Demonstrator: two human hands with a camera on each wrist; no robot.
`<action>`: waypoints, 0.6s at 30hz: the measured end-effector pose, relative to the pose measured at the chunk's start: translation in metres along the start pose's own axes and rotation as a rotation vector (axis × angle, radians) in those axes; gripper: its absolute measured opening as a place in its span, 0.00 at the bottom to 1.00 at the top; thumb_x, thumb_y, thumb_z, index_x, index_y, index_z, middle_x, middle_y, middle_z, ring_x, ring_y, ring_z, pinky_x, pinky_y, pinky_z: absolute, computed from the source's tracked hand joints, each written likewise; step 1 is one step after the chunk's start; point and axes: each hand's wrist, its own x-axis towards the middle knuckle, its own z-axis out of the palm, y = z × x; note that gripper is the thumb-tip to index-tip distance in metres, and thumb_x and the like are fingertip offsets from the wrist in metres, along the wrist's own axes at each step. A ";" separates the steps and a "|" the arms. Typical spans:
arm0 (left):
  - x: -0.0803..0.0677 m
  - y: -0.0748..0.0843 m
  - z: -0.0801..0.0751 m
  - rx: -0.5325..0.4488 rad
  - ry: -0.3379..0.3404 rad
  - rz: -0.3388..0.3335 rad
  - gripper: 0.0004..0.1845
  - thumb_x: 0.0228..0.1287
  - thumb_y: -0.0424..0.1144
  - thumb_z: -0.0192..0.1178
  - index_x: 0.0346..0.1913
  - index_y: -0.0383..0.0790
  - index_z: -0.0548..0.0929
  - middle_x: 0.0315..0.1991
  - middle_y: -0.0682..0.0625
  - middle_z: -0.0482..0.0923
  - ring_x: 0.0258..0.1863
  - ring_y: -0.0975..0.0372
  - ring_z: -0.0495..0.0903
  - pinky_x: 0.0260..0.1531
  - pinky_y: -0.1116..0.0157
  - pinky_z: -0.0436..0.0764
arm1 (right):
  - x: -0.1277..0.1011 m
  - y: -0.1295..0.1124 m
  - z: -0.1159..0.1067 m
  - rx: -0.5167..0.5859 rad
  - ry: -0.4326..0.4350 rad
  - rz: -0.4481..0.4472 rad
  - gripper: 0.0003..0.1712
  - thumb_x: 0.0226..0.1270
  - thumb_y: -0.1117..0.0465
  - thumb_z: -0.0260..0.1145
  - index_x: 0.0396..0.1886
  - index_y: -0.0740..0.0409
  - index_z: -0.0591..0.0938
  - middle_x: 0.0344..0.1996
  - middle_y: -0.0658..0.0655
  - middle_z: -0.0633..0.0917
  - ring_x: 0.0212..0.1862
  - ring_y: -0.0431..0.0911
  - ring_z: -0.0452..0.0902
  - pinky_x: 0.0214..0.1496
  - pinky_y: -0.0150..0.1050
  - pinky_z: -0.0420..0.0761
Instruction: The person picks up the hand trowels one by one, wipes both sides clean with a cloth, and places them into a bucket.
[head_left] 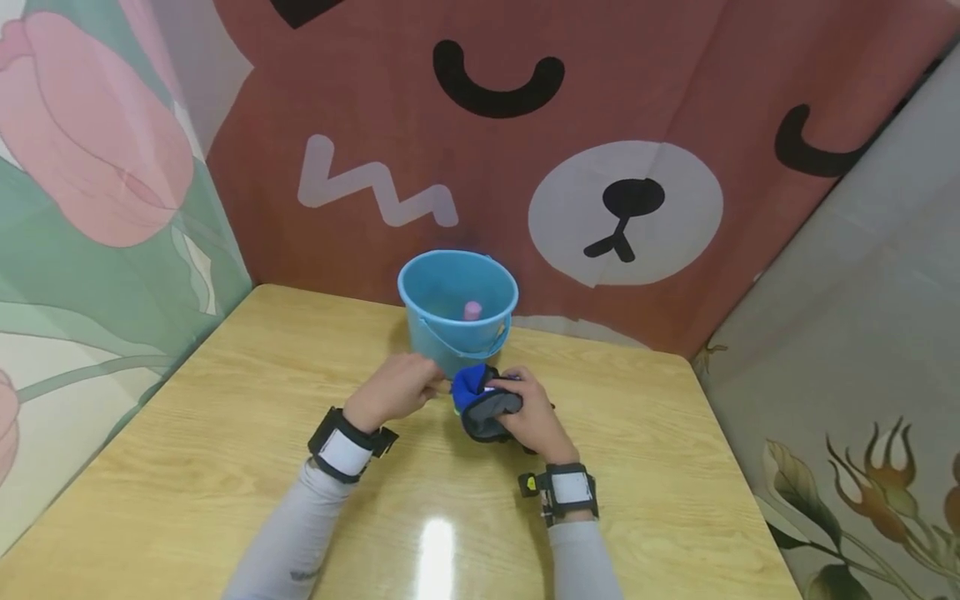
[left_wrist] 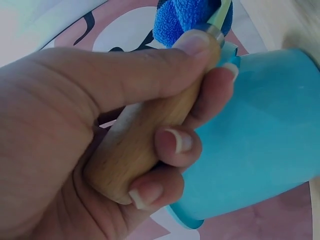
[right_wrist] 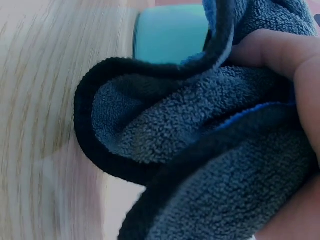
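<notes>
My left hand (head_left: 393, 389) grips a tool by its wooden handle (left_wrist: 142, 142), thumb laid along the top near a metal collar (left_wrist: 217, 35). Beyond the collar a pale green part (left_wrist: 221, 16) runs against the blue cloth; its far end is hidden, so the tool's kind cannot be told. A cloth (head_left: 489, 414), blue on one face and grey on the other with black edging, is bunched and folded in my right hand (head_left: 534, 419). In the right wrist view the cloth's grey folds (right_wrist: 165, 117) hang over the wooden surface. Both hands are close together, in front of the bucket.
A light blue bucket (head_left: 431, 337) with its handle hanging down stands at the back of the wooden table (head_left: 645, 467). Inside it a pink object (head_left: 472, 310) shows. Printed curtains (head_left: 337, 250) surround the table at the back and sides.
</notes>
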 end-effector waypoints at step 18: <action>0.000 -0.008 -0.001 -0.024 0.028 0.027 0.17 0.56 0.24 0.69 0.22 0.46 0.73 0.20 0.58 0.67 0.25 0.64 0.69 0.29 0.66 0.71 | 0.000 0.009 -0.003 -0.008 0.039 0.006 0.20 0.58 0.67 0.77 0.51 0.54 0.89 0.51 0.56 0.79 0.55 0.54 0.76 0.63 0.55 0.75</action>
